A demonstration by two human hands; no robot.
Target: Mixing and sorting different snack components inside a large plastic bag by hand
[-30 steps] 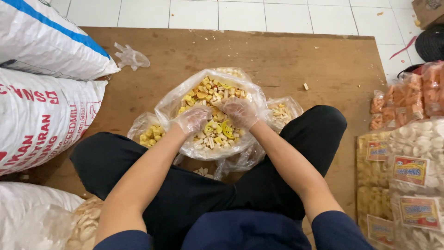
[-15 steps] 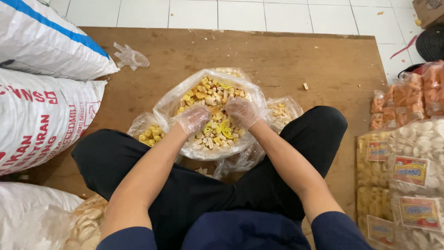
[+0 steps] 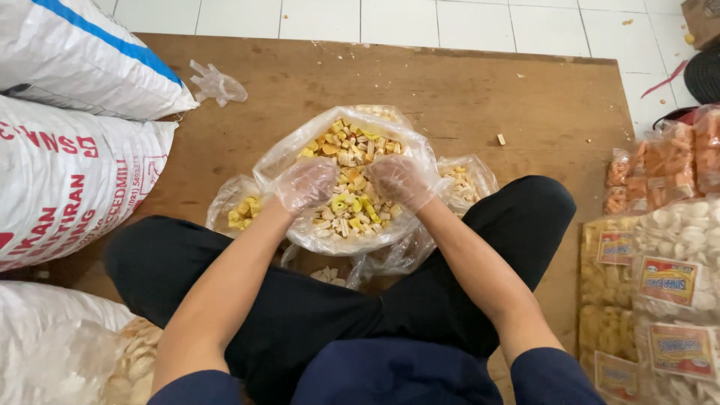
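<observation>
Head view: a seated person, legs crossed on a wooden board (image 3: 465, 97), works both gloved hands into an open clear bag of mixed crackers (image 3: 352, 176).
Landmark: the bag of mixed crackers sits on the board just in front of the person's crossed legs.
Left hand (image 3: 306, 184): in a thin clear glove, resting on the bag's left side, fingers curled together down into the crackers; forearm angled in from lower left.
Right hand (image 3: 401, 180): also gloved, on the bag's right side, fingers bent and bunched on the pile; whether they pinch any piece cannot be told.
Around the bag: smaller cracker bags (image 3: 240, 210) touch it left and right; white sacks (image 3: 67, 172) lie well to its left; a crumpled glove (image 3: 217, 84) lies beyond it, upper left; packed snack bags (image 3: 660, 255) stand to its right.
Change: since half a second ago, both hands remain in much the same places on the pile; the bag has not shifted.
</observation>
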